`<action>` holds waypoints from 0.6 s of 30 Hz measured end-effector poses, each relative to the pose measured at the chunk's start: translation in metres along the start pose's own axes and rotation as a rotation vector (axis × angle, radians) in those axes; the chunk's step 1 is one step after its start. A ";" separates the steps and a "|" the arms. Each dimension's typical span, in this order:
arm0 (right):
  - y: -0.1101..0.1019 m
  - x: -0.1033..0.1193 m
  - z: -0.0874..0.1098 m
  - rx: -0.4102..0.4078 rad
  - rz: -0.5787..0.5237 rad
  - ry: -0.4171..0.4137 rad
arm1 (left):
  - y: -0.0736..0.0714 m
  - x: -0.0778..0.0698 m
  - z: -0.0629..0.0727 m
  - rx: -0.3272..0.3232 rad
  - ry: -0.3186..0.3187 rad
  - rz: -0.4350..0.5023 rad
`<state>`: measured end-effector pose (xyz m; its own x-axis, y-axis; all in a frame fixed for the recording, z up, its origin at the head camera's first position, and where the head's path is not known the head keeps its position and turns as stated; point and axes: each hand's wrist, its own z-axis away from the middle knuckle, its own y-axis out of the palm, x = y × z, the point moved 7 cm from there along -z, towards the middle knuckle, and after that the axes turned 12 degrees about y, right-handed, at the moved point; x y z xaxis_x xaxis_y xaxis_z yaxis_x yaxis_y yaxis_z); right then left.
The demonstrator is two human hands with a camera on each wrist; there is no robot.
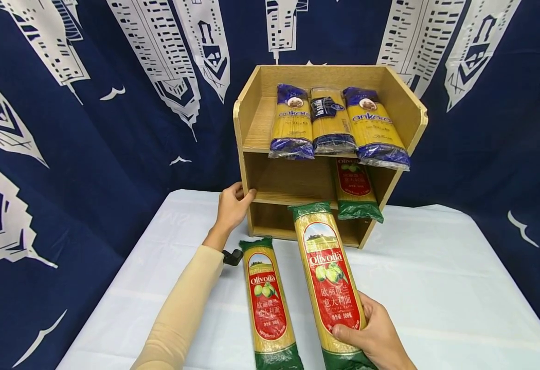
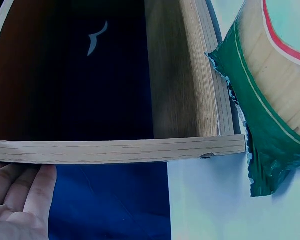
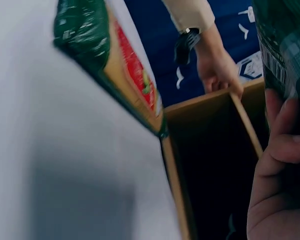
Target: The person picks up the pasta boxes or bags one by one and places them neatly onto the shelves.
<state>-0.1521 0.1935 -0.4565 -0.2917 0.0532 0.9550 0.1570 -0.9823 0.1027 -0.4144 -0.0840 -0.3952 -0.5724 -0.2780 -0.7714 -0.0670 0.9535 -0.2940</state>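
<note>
My right hand [image 1: 376, 331] grips the lower end of an Olivoilà spaghetti pack [image 1: 332, 280], thumb over its front. The pack's green top end overlaps the lower front of a small wooden shelf [image 1: 238, 126] in the head view. At the shelf's left side, my left hand [image 1: 234, 205] holds the side panel, thumb at the front edge and fingers against the outer face. In the left wrist view, its fingers [image 2: 35, 192] press along the panel. A second Olivoilà spaghetti pack [image 1: 267, 306] lies on the table between my arms. Another spaghetti pack [image 1: 354, 186] sits at the right of the middle compartment.
On the top tier lie two ankara pasta packs [image 1: 294, 121] and, between them, a pack with a dark label [image 1: 332, 121]. A white cloth covers the table [image 1: 446, 288]. Behind the shelf hangs a navy curtain [image 1: 325, 31] with white building prints.
</note>
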 end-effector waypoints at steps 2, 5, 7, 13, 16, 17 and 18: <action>0.003 0.007 -0.004 0.013 -0.030 -0.034 | 0.000 0.000 0.000 0.004 -0.001 -0.003; 0.008 0.015 -0.010 0.025 -0.075 -0.063 | 0.001 0.001 0.001 0.011 -0.008 0.000; 0.011 0.019 -0.014 0.009 -0.085 -0.075 | 0.001 0.003 0.002 0.014 -0.012 0.003; 0.016 0.032 -0.026 -0.075 -0.079 -0.086 | 0.001 0.003 0.003 0.007 -0.014 0.005; 0.018 0.037 -0.032 -0.097 -0.110 -0.075 | 0.001 0.002 0.001 0.000 -0.004 0.011; 0.018 0.038 -0.035 -0.101 -0.123 -0.072 | 0.001 0.002 0.001 -0.001 0.000 0.013; 0.018 0.040 -0.037 -0.106 -0.137 -0.069 | 0.001 0.002 0.000 -0.001 0.004 0.014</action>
<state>-0.1957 0.1711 -0.4268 -0.2370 0.1962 0.9515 0.0192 -0.9783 0.2065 -0.4154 -0.0837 -0.3967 -0.5764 -0.2645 -0.7732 -0.0597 0.9573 -0.2830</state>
